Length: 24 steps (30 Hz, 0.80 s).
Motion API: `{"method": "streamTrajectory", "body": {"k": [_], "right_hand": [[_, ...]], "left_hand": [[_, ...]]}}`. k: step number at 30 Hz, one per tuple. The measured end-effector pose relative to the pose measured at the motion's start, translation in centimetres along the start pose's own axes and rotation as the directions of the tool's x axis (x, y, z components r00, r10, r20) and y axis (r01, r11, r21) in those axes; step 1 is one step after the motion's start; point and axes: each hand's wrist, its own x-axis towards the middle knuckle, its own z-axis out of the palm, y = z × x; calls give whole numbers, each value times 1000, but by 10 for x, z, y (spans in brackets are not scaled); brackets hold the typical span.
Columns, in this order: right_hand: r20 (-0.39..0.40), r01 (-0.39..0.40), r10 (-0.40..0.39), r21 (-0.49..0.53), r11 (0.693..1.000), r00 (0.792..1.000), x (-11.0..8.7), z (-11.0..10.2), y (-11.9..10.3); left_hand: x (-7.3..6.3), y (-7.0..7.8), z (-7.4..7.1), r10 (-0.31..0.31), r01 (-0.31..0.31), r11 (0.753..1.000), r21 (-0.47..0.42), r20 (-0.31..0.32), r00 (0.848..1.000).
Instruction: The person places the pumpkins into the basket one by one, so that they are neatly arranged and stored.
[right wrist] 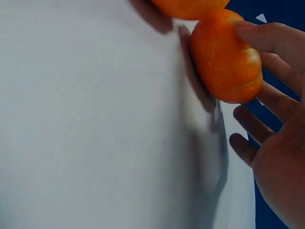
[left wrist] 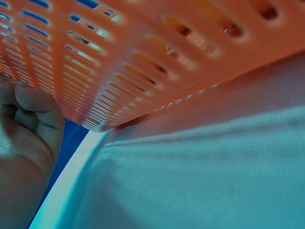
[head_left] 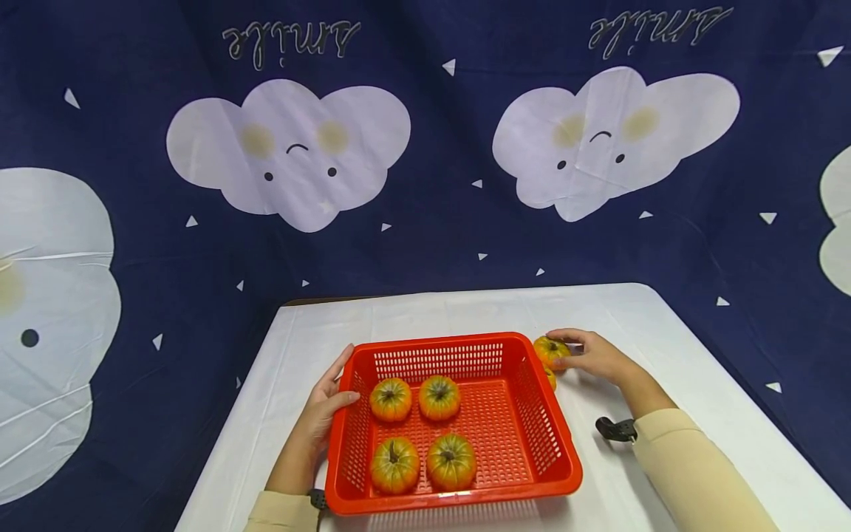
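A red plastic basket [head_left: 459,499] with slotted walls holds several small orange and green pumpkins [head_left: 439,397] in its left and middle part. My left hand [head_left: 323,405] grips the basket's left rim, thumb over the edge and fingers along the outside; the left wrist view shows curled fingers [left wrist: 35,102] against the slotted wall [left wrist: 71,52]. Beyond the right rim, my right hand [head_left: 596,356] holds another pumpkin [head_left: 547,347] between thumb and fingers. In the right wrist view this pumpkin [right wrist: 224,62] touches a second one [right wrist: 190,6], which the rim partly hides in the head view.
A white cloth covers the table [head_left: 618,310]. Behind it hangs a dark blue curtain [head_left: 439,244] with clouds and small white triangles. A black strap end [head_left: 615,429] sticks out from the right wrist.
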Motion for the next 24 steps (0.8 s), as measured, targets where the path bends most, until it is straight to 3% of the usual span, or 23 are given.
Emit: {"method": "streamTrajectory", "body": {"k": [16, 20, 24], "right_hand": [[-133, -41, 22, -142, 989, 991, -5, -9, 6], [-154, -58, 37, -135, 989, 987, -8, -13, 7], [-185, -19, -1, -107, 994, 983, -9, -19, 4]], "left_hand": [[0, 1, 0, -7, 7, 1000, -10, -4, 1000], [0, 1, 1, -3, 3, 1000, -6, -3, 1000], [0, 0, 0, 0, 0, 1000, 1, -2, 1000]]}}
